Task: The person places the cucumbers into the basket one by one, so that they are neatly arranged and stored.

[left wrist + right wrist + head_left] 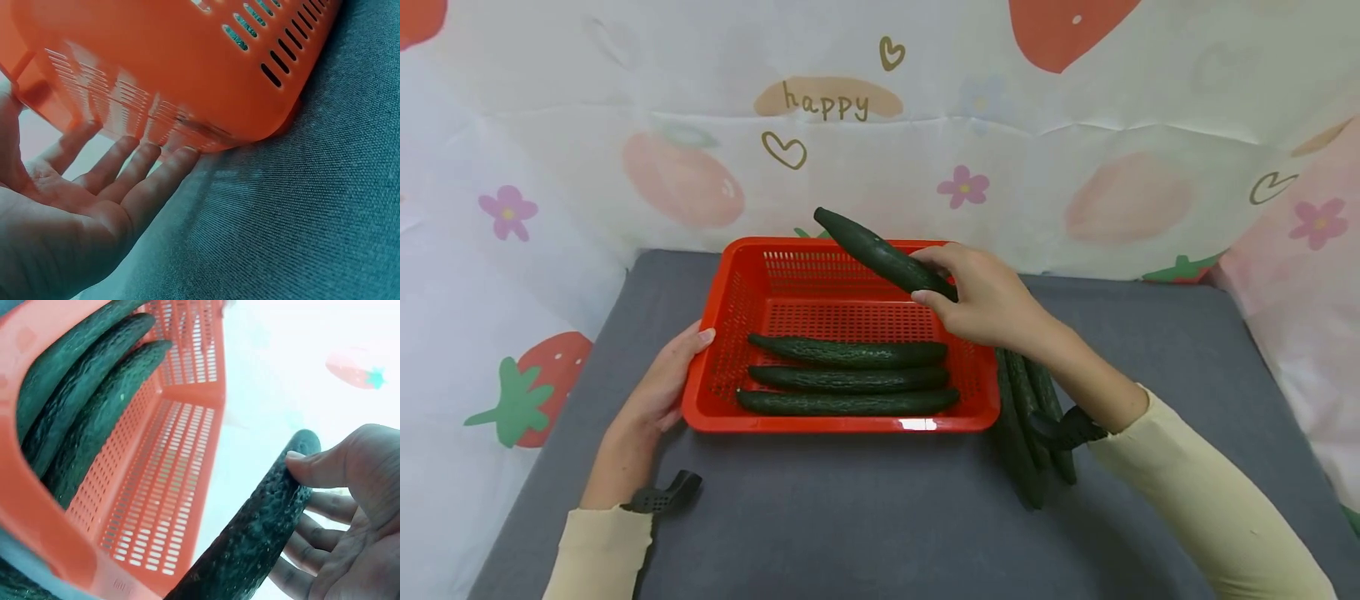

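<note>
My right hand [988, 296] grips a dark green cucumber [868, 247] near one end, thumb on one side and fingers on the other. It holds the cucumber tilted above the back right part of a red plastic basket [842, 423]. In the right wrist view the same cucumber [244, 534] shows its bumpy skin. Three cucumbers [848, 403] lie side by side in the front half of the basket. My left hand [664, 375] holds the basket's left side, thumb over the rim. In the left wrist view its fingertips [186, 153] touch the outer slotted wall.
Three more cucumbers [1026, 425] lie on the grey cloth [850, 517] right of the basket, partly under my right forearm. Behind the table hangs a white patterned curtain [865, 183]. Each wrist carries a black device [666, 493].
</note>
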`<state>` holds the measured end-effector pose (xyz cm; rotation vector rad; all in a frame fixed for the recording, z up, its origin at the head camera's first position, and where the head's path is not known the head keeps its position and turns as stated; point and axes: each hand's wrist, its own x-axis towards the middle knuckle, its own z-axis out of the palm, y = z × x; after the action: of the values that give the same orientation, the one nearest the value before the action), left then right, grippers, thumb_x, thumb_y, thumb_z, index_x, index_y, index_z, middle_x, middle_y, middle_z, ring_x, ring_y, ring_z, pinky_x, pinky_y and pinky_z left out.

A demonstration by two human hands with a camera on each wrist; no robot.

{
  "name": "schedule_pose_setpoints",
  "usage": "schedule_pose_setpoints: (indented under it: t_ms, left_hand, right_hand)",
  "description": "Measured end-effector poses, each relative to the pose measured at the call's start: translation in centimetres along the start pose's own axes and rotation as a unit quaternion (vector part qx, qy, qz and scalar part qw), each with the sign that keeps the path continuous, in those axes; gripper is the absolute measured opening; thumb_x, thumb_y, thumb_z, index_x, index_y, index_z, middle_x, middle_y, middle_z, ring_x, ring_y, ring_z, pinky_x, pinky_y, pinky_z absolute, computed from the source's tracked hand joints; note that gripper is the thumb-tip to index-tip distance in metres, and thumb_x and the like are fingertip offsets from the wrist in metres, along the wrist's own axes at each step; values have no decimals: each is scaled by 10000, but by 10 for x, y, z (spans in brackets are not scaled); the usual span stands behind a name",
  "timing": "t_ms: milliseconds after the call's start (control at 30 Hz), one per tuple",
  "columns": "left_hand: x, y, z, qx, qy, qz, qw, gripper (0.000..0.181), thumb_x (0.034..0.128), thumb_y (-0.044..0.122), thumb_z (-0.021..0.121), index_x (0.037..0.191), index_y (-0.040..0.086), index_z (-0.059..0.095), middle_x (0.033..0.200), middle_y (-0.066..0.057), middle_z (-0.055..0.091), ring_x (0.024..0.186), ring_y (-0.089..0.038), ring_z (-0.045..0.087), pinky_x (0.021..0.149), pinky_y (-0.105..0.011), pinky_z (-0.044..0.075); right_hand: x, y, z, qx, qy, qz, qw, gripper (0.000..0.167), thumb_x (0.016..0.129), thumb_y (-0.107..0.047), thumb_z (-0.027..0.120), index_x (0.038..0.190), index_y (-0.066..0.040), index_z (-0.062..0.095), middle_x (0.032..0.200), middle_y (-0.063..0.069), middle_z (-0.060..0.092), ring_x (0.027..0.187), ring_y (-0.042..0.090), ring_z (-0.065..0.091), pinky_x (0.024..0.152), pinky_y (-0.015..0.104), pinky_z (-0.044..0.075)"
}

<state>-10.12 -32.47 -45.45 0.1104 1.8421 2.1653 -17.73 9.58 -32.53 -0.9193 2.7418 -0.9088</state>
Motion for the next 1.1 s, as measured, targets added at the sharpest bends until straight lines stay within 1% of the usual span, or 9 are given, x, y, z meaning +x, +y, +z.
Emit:
schedule_pose_setpoints:
  t_ms: [167,400,467,533,700,867,933,1000,1100]
  left_hand:
    - [0,1,-1,-16,-39,5,10000,402,1152,267,413,1544,176,397,1265,43,737,1079,-106,771,898,-296,646]
    - [-2,1,0,27,1,-15,10000,409,1151,266,418,1547,167,389,1269,39,737,1078,-111,773,895,-295,645]
    - [-2,1,1,1,-3,-33,10000,412,1150,267,419,1550,170,386,1268,40,737,1078,-109,773,895,-292,645]
    - [-1,1,1,3,-16,-38,10000,414,1151,267,417,1551,166,383,1269,37,736,1077,-112,773,894,-295,646]
    - [1,3,2,60,-13,-55,10000,424,1149,275,421,1557,164,381,1283,32,732,1083,-116,772,899,-299,645]
    - [0,3,1,-23,-13,-83,10000,436,1149,277,424,1572,184,373,1281,43,735,1081,-107,772,898,-294,645]
    - [0,2,1,-12,-65,-67,10000,440,1152,271,413,1579,178,364,1285,42,733,1087,-105,769,904,-293,643]
    - [-1,3,0,37,-58,-64,10000,436,1151,272,413,1576,183,368,1286,45,733,1089,-104,769,905,-293,643]
    - [-1,3,1,85,-22,-86,9999,425,1150,277,414,1563,183,379,1277,43,731,1083,-105,769,903,-295,644]
  right_hand:
    - [7,-9,3,-72,-67,-85,9999,460,1013,-182,705,1447,-65,609,1344,118,697,1139,292,678,1001,512,573]
    - [17,-21,8,-332,-63,-300,9990,454,993,-161,725,1429,-80,630,1402,96,693,1245,279,673,1047,495,572]
    - [20,-23,11,-383,-104,-257,9989,455,992,-166,728,1432,-98,633,1408,82,690,1251,263,673,1015,481,588]
    - [23,-26,13,-421,-154,-238,9987,459,996,-170,725,1441,-107,628,1422,77,681,1265,256,668,1011,474,591]
    - [32,-29,17,-488,-267,-282,9981,473,999,-178,724,1456,-118,619,1437,68,675,1247,253,678,956,459,609]
    - [41,-32,24,-541,-284,-298,9977,466,1000,-183,720,1454,-140,622,1416,50,681,1192,236,686,839,427,616]
    - [44,-32,29,-571,-298,-302,9975,458,999,-179,718,1447,-145,629,1393,48,685,1161,228,686,801,417,610]
    - [48,-33,33,-590,-343,-336,9971,445,1001,-170,715,1438,-142,636,1377,46,690,1153,225,684,803,412,611]
    - [52,-32,40,-550,-404,-298,9972,436,1000,-187,726,1426,-144,645,1375,43,680,1192,223,675,839,402,619]
